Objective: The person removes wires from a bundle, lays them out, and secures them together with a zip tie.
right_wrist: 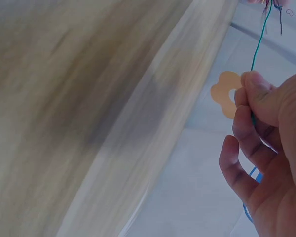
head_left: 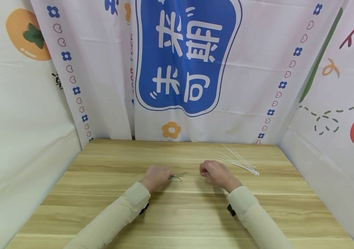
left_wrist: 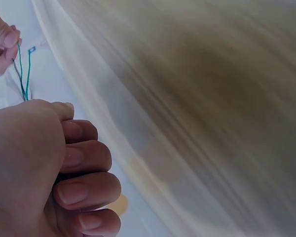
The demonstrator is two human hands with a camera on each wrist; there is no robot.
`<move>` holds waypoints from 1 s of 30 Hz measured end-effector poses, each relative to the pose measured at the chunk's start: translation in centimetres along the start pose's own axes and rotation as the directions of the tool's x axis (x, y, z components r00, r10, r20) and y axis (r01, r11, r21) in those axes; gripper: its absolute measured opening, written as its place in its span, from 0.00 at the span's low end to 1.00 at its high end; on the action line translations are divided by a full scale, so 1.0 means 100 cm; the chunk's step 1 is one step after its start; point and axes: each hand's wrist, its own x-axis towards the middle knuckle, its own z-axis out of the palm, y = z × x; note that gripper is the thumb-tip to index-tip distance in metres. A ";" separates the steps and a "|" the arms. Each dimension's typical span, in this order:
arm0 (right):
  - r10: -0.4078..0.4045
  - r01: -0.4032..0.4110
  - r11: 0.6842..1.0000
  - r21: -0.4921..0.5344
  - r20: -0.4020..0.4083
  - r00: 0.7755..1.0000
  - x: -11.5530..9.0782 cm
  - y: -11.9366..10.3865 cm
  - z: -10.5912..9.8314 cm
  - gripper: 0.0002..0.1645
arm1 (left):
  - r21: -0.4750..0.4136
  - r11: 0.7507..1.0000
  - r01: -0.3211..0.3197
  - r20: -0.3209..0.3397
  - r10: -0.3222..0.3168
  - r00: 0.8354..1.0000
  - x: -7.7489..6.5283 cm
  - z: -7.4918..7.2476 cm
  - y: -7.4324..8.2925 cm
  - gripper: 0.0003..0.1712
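Note:
My left hand (head_left: 157,177) grips a small bunch of thin dark wires (head_left: 179,176) over the middle of the table, with their loose ends fanning out to the right. In the left wrist view its fingers are curled, and green and dark wires (left_wrist: 22,79) stick out past the thumb. To the right, my right hand (head_left: 216,173) pinches a single green wire (right_wrist: 259,44) between thumb and fingertips. That strand runs taut and nearly straight between the two hands. The part of the bunch inside the left fist is hidden.
Several white cable ties (head_left: 239,162) lie in a loose fan on the wooden table (head_left: 183,221), just beyond and right of my right hand. Printed white cloth (head_left: 108,69) hangs along the table's back and both sides.

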 end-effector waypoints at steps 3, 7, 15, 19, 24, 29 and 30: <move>0.014 -0.014 1.000 0.018 0.008 1.000 -0.002 0.002 0.001 0.14 | -0.007 1.000 -0.017 0.009 0.017 1.000 -0.004 0.001 -0.003 0.18; 0.007 -0.007 0.999 0.033 0.004 1.000 -0.004 0.004 0.001 0.13 | -0.001 0.999 -0.041 -0.008 0.041 0.999 -0.010 0.001 -0.004 0.21; 0.006 -0.005 0.999 0.044 -0.010 1.000 -0.006 0.008 0.000 0.13 | 0.018 0.997 -0.073 -0.091 0.074 0.993 -0.023 -0.001 -0.007 0.17; -0.002 0.002 0.999 0.047 0.001 1.000 -0.008 0.010 -0.004 0.14 | -0.005 0.996 -0.093 -0.099 0.092 0.991 -0.028 0.001 -0.012 0.14; 0.018 -0.019 0.999 0.028 0.009 1.000 -0.011 0.021 -0.005 0.16 | -0.087 0.991 -0.099 -0.096 0.091 0.991 -0.038 0.002 -0.022 0.12; 0.044 -0.044 0.999 0.024 0.028 0.999 -0.015 0.030 -0.003 0.17 | -0.146 0.984 -0.106 -0.060 0.098 0.993 -0.047 0.005 -0.032 0.08; 0.038 -0.038 0.999 0.031 0.028 0.999 -0.015 0.031 -0.003 0.17 | -0.154 0.982 -0.110 -0.059 0.102 0.993 -0.048 0.006 -0.033 0.08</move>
